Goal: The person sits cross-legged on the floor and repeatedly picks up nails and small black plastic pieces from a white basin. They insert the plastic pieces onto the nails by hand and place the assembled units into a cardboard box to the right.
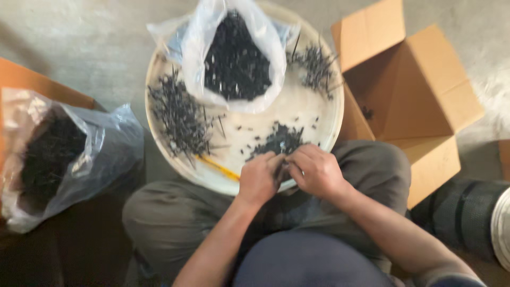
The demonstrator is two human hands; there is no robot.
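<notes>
- Left hand and right hand: fingers curled together over small black parts; exact grip cannot be told.
- Parts lie on round white tray.

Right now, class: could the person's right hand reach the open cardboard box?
Probably yes: the right hand works at the round tray, and the cardboard box lies open just beside it, nothing between.

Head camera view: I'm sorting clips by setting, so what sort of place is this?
Probably a workshop or small packing floor. The person sits on bare concrete, both hands at a round tray of small dark metal parts, with bulk plastic bags of them and an open cardboard box alongside.
</notes>
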